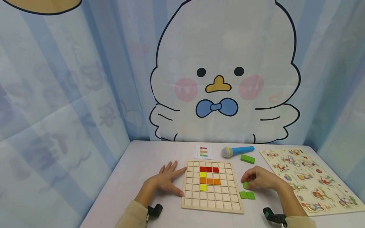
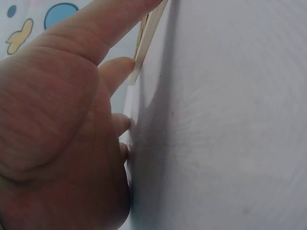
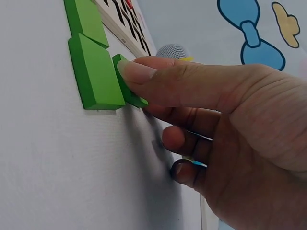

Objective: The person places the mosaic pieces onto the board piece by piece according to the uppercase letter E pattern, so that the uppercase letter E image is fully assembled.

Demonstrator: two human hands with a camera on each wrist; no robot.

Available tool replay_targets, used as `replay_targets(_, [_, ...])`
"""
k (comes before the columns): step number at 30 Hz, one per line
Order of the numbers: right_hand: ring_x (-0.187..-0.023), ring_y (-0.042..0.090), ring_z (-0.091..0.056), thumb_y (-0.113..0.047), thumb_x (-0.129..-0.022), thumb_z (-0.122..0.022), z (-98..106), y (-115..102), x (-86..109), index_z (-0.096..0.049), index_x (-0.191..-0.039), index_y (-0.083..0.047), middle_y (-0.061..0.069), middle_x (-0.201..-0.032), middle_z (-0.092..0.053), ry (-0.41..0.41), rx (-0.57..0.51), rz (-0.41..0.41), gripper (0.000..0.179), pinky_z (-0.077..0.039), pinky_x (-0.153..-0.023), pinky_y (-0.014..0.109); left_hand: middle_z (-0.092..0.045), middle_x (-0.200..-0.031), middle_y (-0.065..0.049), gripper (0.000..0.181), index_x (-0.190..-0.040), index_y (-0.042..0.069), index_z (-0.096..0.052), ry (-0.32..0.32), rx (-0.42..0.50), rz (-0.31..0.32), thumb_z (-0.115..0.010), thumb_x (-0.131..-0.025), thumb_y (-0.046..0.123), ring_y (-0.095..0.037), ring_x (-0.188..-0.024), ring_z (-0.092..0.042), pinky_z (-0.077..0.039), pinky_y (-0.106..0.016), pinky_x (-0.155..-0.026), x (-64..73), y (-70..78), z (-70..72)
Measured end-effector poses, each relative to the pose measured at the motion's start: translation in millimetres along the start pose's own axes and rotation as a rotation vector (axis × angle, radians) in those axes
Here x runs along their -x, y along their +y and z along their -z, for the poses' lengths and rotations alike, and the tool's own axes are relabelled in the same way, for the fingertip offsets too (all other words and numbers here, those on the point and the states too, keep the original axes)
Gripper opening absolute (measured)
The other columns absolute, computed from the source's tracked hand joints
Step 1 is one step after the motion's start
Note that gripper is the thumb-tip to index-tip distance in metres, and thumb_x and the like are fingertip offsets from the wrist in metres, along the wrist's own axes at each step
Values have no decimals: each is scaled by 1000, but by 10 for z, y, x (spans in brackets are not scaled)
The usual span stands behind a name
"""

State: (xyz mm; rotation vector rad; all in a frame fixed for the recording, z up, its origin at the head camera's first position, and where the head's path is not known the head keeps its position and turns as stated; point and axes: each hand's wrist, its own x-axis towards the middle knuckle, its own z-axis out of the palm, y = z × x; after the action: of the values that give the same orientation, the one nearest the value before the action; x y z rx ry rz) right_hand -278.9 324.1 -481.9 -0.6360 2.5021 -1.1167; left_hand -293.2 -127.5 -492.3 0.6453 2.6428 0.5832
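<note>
A square wooden grid board (image 1: 212,205) lies on the table, with red tiles (image 1: 209,169), orange tiles (image 1: 210,181) and two yellow tiles (image 1: 203,187) in its cells. My left hand (image 1: 166,180) rests beside its left edge, fingers spread and straight, with thumb and forefinger touching the frame. To the right of the board, my right hand (image 1: 261,178) pinches a small green tile (image 3: 136,99) between thumb and forefinger, close to the tabletop. Two more green tiles (image 1: 247,195) lie just in front of it, side by side.
Behind the board lies a small card (image 1: 203,152) with a coloured grid pattern. A blue toy microphone (image 1: 242,150) and a green block (image 1: 247,159) are at the back right. A picture puzzle board (image 1: 310,179) covers the table's right side. Curtains with a cartoon bird stand behind.
</note>
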Motion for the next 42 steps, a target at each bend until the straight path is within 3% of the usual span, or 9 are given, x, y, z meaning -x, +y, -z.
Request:
replay_targets(9, [-79, 11, -58, -4, -83, -82, -13, -20, -25, -72, -97, -3, 7, -90, -70, 22, -31, 14, 17, -50, -70, 23, -3, -176, -16, 110, -163, 38, -32, -2, 16, -18, -83, -72, 70, -40, -163, 5, 3, -63, -129, 0, -23, -3])
replay_targets(17, [-73, 10, -54, -4, -89, -77, -32, -32, -35, -72, -99, -1, 5, -84, -64, 37, -71, -10, 11, -46, -61, 24, -3, -176, -16, 109, -164, 37, -32, 2, 12, -21, -83, -73, 69, -39, -163, 5, 3, -62, -129, 8, -18, -4])
replay_targets(21, [-69, 11, -57, -5, -93, -73, -38, -39, -49, -73, -101, 0, 6, -83, -66, 49, -95, -20, 10, -50, -60, 24, -4, -176, -17, 108, -164, 37, -32, 4, -1, -14, -84, -74, 66, -40, -163, 4, 1, -63, -129, 13, -9, -2])
replay_targets(29, [-69, 12, -63, -9, -96, -71, -48, -94, -113, -75, -112, -1, 8, -89, -71, 187, -12, 48, 18, -54, -61, 25, -3, -176, -16, 108, -164, 38, -31, -1, 3, -13, -84, -74, 67, -39, -163, 4, 1, -62, -130, -9, -25, -10])
replay_targets(34, [-77, 12, -67, -8, -95, -72, -103, -196, -169, -73, -116, 1, 11, -100, -68, 248, -16, 67, 22, -58, -66, 26, -3, -176, -16, 108, -164, 37, -31, -1, 1, -10, -84, -74, 67, -39, -163, 4, 1, -62, -130, -5, -17, -6])
replay_targets(42, [-88, 16, -66, -10, -94, -76, -208, -364, -251, -70, -122, 1, 13, -110, -68, 250, -31, 79, 31, -57, -74, 22, -3, -176, -15, 108, -164, 39, -30, -2, -3, -6, -83, -74, 68, -38, -163, 4, 1, -62, -130, -15, -33, -19])
